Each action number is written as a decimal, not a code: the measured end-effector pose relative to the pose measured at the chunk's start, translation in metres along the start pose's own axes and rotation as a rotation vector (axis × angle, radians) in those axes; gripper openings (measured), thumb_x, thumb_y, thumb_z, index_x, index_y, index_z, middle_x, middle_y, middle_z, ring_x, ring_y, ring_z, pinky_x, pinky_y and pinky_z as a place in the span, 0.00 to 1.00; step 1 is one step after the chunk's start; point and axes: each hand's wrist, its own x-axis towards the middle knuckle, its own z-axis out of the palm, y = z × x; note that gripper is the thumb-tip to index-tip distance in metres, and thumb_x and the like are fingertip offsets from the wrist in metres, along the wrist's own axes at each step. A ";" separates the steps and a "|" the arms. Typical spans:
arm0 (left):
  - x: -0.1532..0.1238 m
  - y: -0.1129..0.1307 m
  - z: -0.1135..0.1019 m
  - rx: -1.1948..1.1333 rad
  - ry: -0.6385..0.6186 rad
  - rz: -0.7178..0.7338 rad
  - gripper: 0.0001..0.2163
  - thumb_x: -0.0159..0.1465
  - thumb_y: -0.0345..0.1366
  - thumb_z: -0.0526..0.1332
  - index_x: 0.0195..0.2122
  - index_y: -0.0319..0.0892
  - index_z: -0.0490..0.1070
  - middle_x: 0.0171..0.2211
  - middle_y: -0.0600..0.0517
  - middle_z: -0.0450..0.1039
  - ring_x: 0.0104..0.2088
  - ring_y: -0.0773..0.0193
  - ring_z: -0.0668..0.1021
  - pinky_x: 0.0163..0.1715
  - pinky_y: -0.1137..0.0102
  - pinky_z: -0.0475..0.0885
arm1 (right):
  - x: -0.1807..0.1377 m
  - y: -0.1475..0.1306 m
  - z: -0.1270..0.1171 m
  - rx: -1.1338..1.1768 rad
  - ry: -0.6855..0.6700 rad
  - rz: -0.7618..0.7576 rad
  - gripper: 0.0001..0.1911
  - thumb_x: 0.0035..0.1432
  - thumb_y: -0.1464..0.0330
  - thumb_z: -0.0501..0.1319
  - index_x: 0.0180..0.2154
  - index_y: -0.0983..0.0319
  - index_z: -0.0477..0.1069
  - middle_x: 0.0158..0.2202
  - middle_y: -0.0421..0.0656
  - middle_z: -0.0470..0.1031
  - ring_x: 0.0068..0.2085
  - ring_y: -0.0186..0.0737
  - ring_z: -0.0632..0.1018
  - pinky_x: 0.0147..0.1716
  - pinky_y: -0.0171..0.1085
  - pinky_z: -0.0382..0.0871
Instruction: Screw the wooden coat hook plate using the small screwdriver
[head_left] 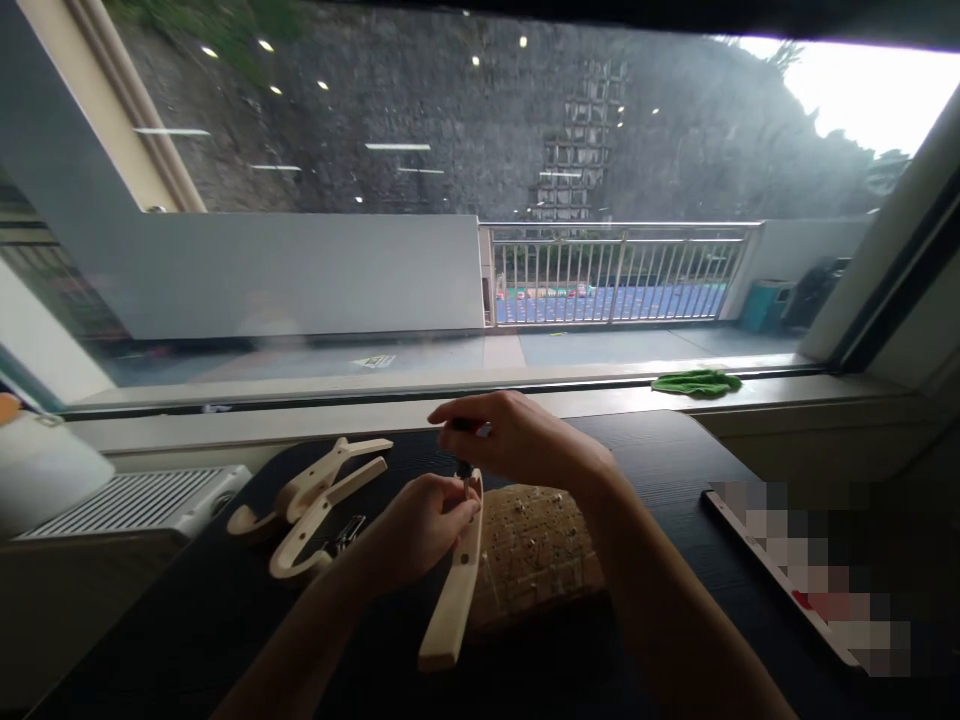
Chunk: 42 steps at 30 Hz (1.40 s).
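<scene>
My right hand [499, 435] is curled from above round the dark handle of a screwdriver [463, 465], whose shaft points down. Below it, my left hand [431, 520] is closed on a pale wooden piece [451, 610] with a hole in it, thumb and fingertips close to the screwdriver's tip. What the tip meets is hidden by those fingers. Beside the wooden piece lies a brown, rough-looking board [532, 550] dotted with small bits of hardware, too small to name. Two curved wooden pieces [304, 535] with holes rest on the left of the table, near small metal parts [349, 532].
The dark table [645, 460] stands against a window sill with a green cloth [697, 383] on it. A long, narrow pale-edged object [780, 580] lies at the right, partly blurred out. A white radiator [161, 495] is at the left.
</scene>
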 end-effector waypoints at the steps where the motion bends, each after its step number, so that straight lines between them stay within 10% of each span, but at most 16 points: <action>1: 0.000 0.001 0.000 -0.006 0.007 0.002 0.16 0.58 0.40 0.48 0.18 0.40 0.68 0.17 0.55 0.67 0.20 0.68 0.69 0.21 0.75 0.60 | -0.001 0.000 -0.002 0.005 0.007 -0.001 0.16 0.54 0.67 0.54 0.45 0.61 0.68 0.29 0.41 0.73 0.29 0.32 0.71 0.28 0.32 0.61; 21: -0.008 -0.013 0.001 -0.347 -0.081 -0.081 0.14 0.56 0.39 0.55 0.42 0.46 0.71 0.39 0.53 0.74 0.41 0.60 0.74 0.42 0.71 0.67 | -0.005 -0.005 -0.002 -0.043 0.007 -0.023 0.14 0.54 0.72 0.53 0.43 0.60 0.68 0.30 0.40 0.72 0.29 0.31 0.70 0.27 0.31 0.59; 42: -0.008 -0.027 0.017 -0.382 -0.014 -0.159 0.15 0.55 0.42 0.55 0.40 0.40 0.71 0.31 0.51 0.73 0.24 0.68 0.72 0.23 0.74 0.66 | -0.006 -0.003 -0.003 -0.082 0.020 0.038 0.15 0.53 0.71 0.53 0.44 0.60 0.67 0.30 0.41 0.72 0.31 0.32 0.70 0.28 0.32 0.59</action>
